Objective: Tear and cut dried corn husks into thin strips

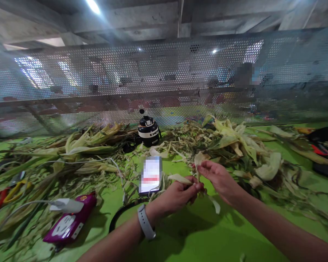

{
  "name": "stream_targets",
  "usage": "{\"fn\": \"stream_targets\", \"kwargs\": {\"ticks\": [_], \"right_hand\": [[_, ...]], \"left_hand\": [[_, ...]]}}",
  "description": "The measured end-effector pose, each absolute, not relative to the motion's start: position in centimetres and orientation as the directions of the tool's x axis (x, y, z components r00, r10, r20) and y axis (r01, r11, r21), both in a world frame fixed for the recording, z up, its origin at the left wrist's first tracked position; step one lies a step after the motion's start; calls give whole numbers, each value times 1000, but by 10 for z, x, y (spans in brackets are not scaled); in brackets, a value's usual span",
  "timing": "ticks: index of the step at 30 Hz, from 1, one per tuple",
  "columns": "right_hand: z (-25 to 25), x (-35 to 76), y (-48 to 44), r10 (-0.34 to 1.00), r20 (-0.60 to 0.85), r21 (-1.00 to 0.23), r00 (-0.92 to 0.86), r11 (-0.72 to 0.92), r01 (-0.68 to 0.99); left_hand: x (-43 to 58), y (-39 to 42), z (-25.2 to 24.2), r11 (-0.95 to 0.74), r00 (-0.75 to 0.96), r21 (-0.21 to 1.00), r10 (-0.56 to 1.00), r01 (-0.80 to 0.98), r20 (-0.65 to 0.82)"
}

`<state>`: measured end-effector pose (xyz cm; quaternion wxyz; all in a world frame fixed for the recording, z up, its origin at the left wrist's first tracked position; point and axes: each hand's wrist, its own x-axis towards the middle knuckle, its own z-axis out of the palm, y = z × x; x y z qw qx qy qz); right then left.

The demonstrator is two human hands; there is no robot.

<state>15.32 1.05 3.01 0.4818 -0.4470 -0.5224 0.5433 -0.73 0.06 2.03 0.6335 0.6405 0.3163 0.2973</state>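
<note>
Both hands [180, 194] [220, 178] pinch what looks like a corn husk [199, 160].

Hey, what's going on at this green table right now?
A person is working on a piece of corn husk with both bare hands. The left hand, with a pale watch band on its wrist, pinches the strip low down, while the right hand has its grip on the upper part. Heaps of corn husks and stalks cover the green table. A lit phone lies just beyond the hands, a purple power strip to the left, and a black bottle at the back.
</note>
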Motion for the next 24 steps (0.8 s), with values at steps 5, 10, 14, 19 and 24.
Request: {"fn": "stream_targets", "kwargs": {"ticks": [5,10,14,19,24], "right_hand": [[32,159,12,981,131,-980,-146,151,133],[43,164,2,857,345,-788,-382,485,378],[42,159,0,813,303,-803,-498,499,326],[33,156,3,943,0,-978,-333,69,195],[32,154,2,948,10,-970,-319,86,226]], "left_hand": [[-10,0,20,64,663,996,743,61,-88],[-7,-5,21,99,754,987,637,126,-160],[-6,-6,21,128,749,981,634,143,-192],[-9,-2,20,237,742,970,639,61,-202],[-9,-2,22,181,783,976,586,125,-209]]}}
